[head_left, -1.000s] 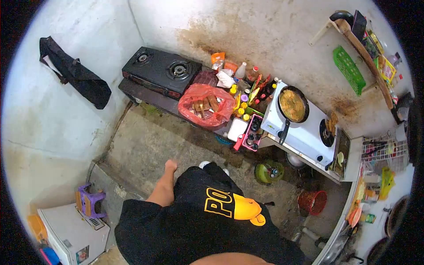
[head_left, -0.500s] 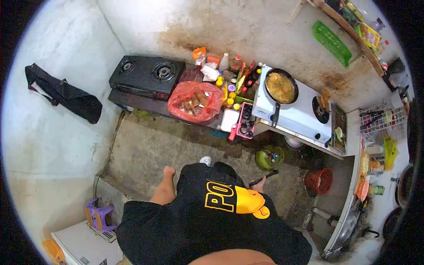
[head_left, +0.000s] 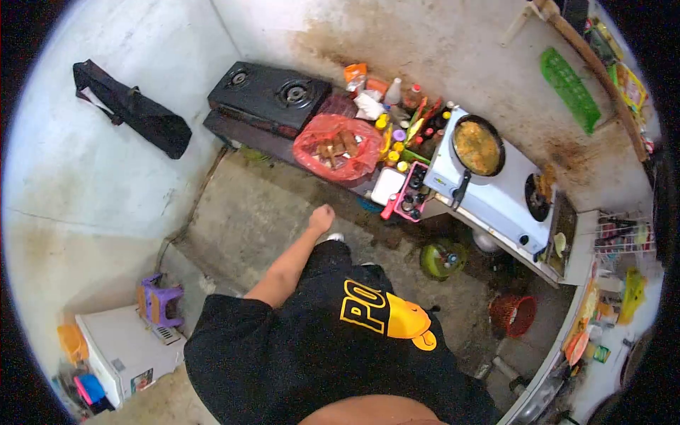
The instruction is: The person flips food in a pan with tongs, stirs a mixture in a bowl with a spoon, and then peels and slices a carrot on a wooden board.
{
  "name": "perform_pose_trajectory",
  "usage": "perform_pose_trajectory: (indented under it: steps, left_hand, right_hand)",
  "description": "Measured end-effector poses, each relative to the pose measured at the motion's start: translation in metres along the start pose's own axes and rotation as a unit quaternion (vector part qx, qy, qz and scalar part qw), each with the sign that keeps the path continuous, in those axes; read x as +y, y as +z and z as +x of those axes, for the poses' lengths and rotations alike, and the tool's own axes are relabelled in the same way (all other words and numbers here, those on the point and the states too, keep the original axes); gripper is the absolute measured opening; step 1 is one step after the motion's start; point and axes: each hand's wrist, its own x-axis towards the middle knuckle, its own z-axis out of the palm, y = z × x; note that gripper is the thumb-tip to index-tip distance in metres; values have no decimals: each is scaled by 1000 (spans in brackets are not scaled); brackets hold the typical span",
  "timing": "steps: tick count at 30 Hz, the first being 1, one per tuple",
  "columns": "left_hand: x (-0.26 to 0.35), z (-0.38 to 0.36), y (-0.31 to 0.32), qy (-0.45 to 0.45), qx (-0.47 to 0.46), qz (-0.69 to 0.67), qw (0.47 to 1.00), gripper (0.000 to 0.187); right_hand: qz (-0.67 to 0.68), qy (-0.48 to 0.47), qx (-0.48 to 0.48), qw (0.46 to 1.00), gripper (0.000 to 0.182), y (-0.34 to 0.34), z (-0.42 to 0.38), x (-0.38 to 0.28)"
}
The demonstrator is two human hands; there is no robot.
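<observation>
My left hand (head_left: 321,219) is stretched forward over the floor, its fingers curled in, and no object shows in it. Nearest to it is a red plastic bag (head_left: 317,167) holding brown pieces, on the low counter, apart from the hand. My right hand is hidden by my black shirt (head_left: 283,354); only a small dark tip (head_left: 435,309) pokes out beside the shirt's yellow print. On the white stove (head_left: 504,205) sits a black frying pan (head_left: 460,190) with golden food (head_left: 477,147) frying in it.
A black two-burner stove (head_left: 269,98) stands at the back left. Bottles and a pink caddy (head_left: 414,191) crowd the counter's middle. On the floor are a green gas cylinder (head_left: 440,260) and a red basket (head_left: 513,316). A purple stool (head_left: 161,301) is at left.
My left hand has moved forward and to the right, towards the counter. My right hand, which held a dark long-handled utensil, has gone behind my shirt. The view has shifted and turned.
</observation>
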Motion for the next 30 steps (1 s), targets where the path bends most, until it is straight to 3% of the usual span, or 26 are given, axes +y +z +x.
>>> perform_pose_trajectory:
  steps: [3,5,8,10,12,13,14,15,16,17,20,22,24,26,30]
  left_hand:
    - [-8,17,-20,15,16,36,999,30]
    - [-11,32,-39,3,7,30,1000,29]
    - [-19,68,-50,-9,22,11,1000,27]
    - [-45,106,-46,-60,18,-98,993,25]
    - [-55,136,-46,-33,8,-89,995,24]
    - [-34,138,-63,-34,-17,-76,996,24]
    - [-21,151,-77,-32,-44,-61,997,24]
    - [-44,184,-64,47,-23,22,998,25]
    - [-44,206,-70,60,-42,26,997,25]
    - [-42,227,-77,88,-66,76,991,25]
    - [-62,294,-80,125,-121,160,972,25]
    - [-72,329,-84,207,-186,207,938,24]
    - [-89,356,-68,192,-199,209,938,25]
    - [-106,377,-53,218,-195,146,945,29]
    - [-112,391,-35,193,-242,155,938,31]
  right_hand:
    - [-33,-29,-55,998,50,-2,14,22]
    - [6,42,38,998,49,-6,61,34]
    - [-31,-38,-14,999,45,46,44,31]
    - [-43,-36,1,998,40,80,11,31]
    - [86,-37,36,995,38,103,5,45]
    - [120,-42,114,985,37,123,-7,49]
    - [135,-44,130,981,37,135,-11,66]
    - [144,-74,135,978,39,138,-17,83]
    - [154,-106,136,973,40,146,-17,97]
    - [160,-72,160,971,43,145,-12,117]
    - [221,-94,212,947,46,193,-41,170]
    - [259,-76,150,951,44,229,-60,194]
    - [216,-73,210,951,42,260,-72,215]
    - [192,-76,207,956,46,287,-86,235]
    - [148,-71,200,966,45,329,-98,285]
